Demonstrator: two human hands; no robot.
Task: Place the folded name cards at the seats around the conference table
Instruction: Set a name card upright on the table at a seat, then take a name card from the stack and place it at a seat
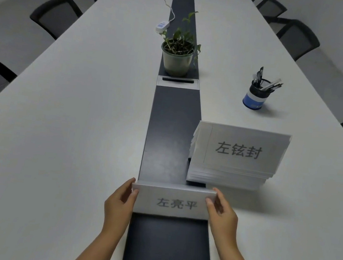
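White laminate covered the long conference table (pixel 69 116), and dark chairs (pixel 54 15) stood along its left edge. Our left hand (pixel 120 202) pinched the left end of a folded name card (pixel 173 202), thumb on the near face and fingers behind. That card stood tent-like across the dark centre strip (pixel 170 134) at the near end of the table, its printed characters facing us. Farther up the strip sat a potted plant (pixel 178 52), with a white power strip (pixel 162 26) beyond it. Our right hand (pixel 222 215) gripped the card's right end the same way. Just beyond, right of the strip, the stack of name cards (pixel 236 158) lay flat. A pen holder (pixel 256 96) stood farther back, and more chairs (pixel 296 38) lined the right edge.
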